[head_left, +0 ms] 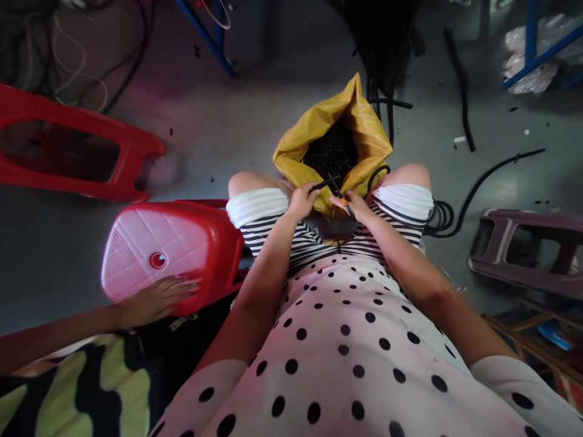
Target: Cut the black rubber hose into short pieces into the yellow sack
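Note:
My left hand (302, 201) is closed around a thin black tube (320, 184), whose end points to the right. In my right hand (359, 207) is a pair of scissors (345, 202) with orange on the handles; the blades lie close to the tube's end. Both hands are at the near rim of a yellow bag (314, 124) standing between my knees. Many small black pieces (331, 149) fill the bag's open mouth. A black cord loops over the bag's right side, beside my right hand. Whether the blades touch the tube I cannot tell.
At left is a red stool (157, 243) with another person's hand (157, 297) on it. A red stool (59, 142) lies farther left, a mauve stool (496, 243) at right. Black tubing (478, 182) curls on the floor by my right knee; more black lengths (387, 36) are piled ahead.

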Demonstrator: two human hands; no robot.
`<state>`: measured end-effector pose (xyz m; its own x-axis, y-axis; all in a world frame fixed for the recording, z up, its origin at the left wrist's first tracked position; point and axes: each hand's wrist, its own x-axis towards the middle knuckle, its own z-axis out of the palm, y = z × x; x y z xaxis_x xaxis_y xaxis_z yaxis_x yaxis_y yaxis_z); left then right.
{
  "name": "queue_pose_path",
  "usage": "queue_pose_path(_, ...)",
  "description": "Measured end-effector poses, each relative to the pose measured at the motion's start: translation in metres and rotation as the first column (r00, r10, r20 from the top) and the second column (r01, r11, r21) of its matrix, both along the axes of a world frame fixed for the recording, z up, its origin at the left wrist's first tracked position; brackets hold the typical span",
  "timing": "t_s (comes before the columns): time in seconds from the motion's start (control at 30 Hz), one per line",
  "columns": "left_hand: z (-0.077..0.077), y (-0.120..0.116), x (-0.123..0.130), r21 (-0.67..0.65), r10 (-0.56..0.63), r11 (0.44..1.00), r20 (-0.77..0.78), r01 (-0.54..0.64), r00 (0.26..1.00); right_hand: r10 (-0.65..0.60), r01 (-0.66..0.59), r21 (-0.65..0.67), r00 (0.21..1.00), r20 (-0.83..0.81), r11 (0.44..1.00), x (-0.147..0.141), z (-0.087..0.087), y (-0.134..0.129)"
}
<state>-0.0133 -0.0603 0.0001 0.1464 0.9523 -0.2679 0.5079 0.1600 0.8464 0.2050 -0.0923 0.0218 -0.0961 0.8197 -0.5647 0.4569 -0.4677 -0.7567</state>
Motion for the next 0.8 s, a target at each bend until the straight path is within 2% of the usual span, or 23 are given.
queue_pose_path(0.27, 0.001, 0.0, 0.001, -0.006, -0.003, 1.0, -0.009, 0.003, 1.0, 0.018, -0.018, 0.015, 1.0, 0.025, 1.0, -0.003, -0.007, 0.001)
queue_pose_path(0.5, -0.003, 0.001, -0.002, 0.022, 0.011, 1.0, -0.032, -0.011, 0.999, 0.026, -0.026, 0.007, 0.996, 0.083, 1.0, -0.003, -0.006, 0.003)
queue_pose_path(0.67, -0.007, 0.001, -0.003, 0.033, -0.04, 0.999, -0.047, 0.041, 0.998, 0.019, -0.017, -0.03, 0.998, 0.066, 0.999, -0.003, -0.003, 0.005)
queue_pose_path(0.8, -0.011, 0.001, -0.004, 0.035, -0.085, 0.996, -0.059, 0.087, 0.995, 0.048, -0.046, -0.018, 0.992, 0.113, 0.999, -0.004, -0.002, 0.005)
